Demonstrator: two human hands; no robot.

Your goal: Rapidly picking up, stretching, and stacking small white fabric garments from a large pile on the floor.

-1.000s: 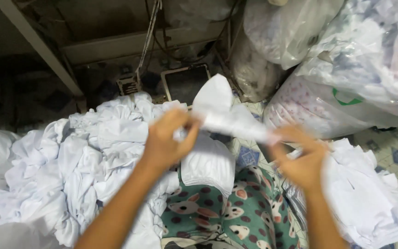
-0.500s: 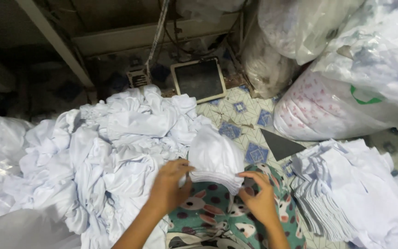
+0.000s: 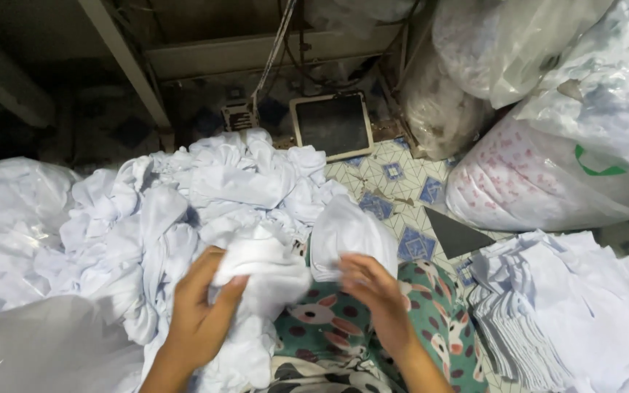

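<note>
The step in hand looks like sorting: a crumpled white cloth piece (image 3: 260,266) is being pulled off the loose heap of white fabric pieces (image 3: 183,196) over the lap in green patterned trousers (image 3: 336,327); the left hand (image 3: 202,313) has its fingers curled shut around that piece; the right hand (image 3: 373,291) pinches its other, blurred end, fingers bent; next it seems to need flattening; a neat stack of folded white pieces (image 3: 547,313) lies right.

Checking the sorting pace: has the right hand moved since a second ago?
Yes. The right hand has come down and inward, from level with the clear plastic sack of white cloth to over the patterned green lap cloth.
</note>
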